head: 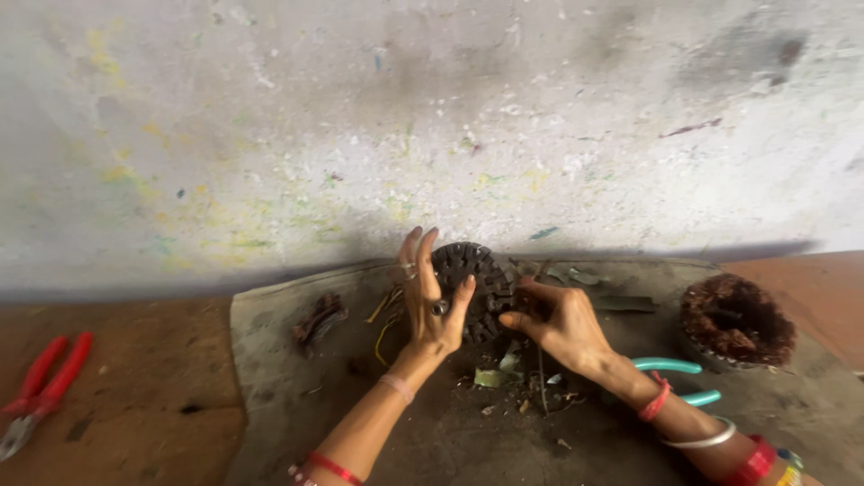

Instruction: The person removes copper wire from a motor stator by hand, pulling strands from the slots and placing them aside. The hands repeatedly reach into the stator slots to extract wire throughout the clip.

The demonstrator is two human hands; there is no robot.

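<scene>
1. My left hand [430, 301] lies flat, fingers spread, against the round slotted metal core [472, 286], which stands on the grey mat [297, 396] by the wall [360, 117].
2. My right hand [560, 322] pinches the core's edge.
3. I see bare mat in front; red pliers [40, 387] lie far left.

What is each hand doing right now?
Left hand: open, fingers spread, palm braced against the slotted metal disc.
Right hand: closed, fingertips gripping the disc's right side.
</scene>
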